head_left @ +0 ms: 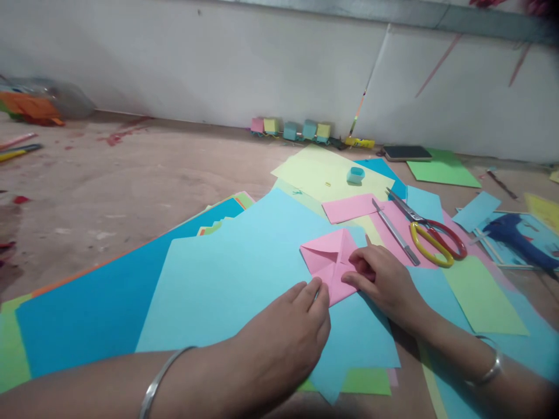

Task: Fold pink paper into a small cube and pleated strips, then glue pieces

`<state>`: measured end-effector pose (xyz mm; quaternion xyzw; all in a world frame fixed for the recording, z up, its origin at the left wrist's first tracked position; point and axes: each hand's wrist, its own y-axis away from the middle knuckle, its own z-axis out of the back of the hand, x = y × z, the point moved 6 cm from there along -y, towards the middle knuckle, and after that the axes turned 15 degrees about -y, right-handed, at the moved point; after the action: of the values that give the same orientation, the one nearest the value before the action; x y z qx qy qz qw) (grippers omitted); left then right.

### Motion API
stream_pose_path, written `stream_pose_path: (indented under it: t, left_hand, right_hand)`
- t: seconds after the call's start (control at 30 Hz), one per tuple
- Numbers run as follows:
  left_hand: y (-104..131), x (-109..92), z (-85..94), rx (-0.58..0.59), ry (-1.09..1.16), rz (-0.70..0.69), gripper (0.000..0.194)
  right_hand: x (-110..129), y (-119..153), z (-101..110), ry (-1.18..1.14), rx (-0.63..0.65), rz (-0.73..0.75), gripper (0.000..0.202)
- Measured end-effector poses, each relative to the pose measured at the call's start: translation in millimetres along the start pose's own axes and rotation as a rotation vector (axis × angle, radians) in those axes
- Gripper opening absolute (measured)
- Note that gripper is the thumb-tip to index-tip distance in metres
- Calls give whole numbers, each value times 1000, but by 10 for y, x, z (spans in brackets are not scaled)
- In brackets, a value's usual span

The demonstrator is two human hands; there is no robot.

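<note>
A folded pink paper square [325, 243] lies on a light blue sheet [218, 279], its flaps meeting near the middle and one flap slightly raised. My left hand [290, 331] is at its lower left edge, fingers together and pressing on the paper. At its right side, my right hand [384, 282] has thumb and bent fingers closed on the pink paper's edge. Just beyond my right hand are a grey craft knife [395, 231] and scissors [432, 235] with one yellow and one red handle, lying on pink paper.
Coloured sheets, including a dark blue one [96, 314], spread across the table. A blue glue gun [519, 235] lies at the right. A phone [407, 153] and small paper cubes [290, 130] sit by the wall. A small blue paper box [355, 175] stands on yellow paper.
</note>
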<state>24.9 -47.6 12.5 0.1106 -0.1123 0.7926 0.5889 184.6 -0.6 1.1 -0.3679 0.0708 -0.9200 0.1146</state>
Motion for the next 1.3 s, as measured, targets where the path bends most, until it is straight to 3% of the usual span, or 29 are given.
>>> stream_pose_path:
  t: [0.23,0.37,0.43,0.6,0.8,0.97,1.13,1.3]
  left_hand:
    - [-66,66,9,81,52,22,23]
    - [-139,127,-56,99,104,56,59]
    - [-165,149,-83,107,114,42,67]
    - [-168,183,-114,133,141,23,62]
    - [-138,164,-114,38,148,16,66]
    - [-153,149,-152,85,135,11,67]
    - [-163,154,-168,90,122,6,68]
    - [-160,167,-160,91,128,-13,64]
  right_hand:
    - [4,-2,13,-1,9,-27,21]
    - [-5,11,19,0,3,-32,20]
    - [-10,14,18,4,4,-37,21]
    - [5,-4,22,11,9,-39,21]
    - [-3,-31,36,6,18,-50,20]
    - [24,-1,31,-14,26,-31,24]
    - [89,57,72,157,-10,28,36]
    - [-53,7,188,253,97,-58,39]
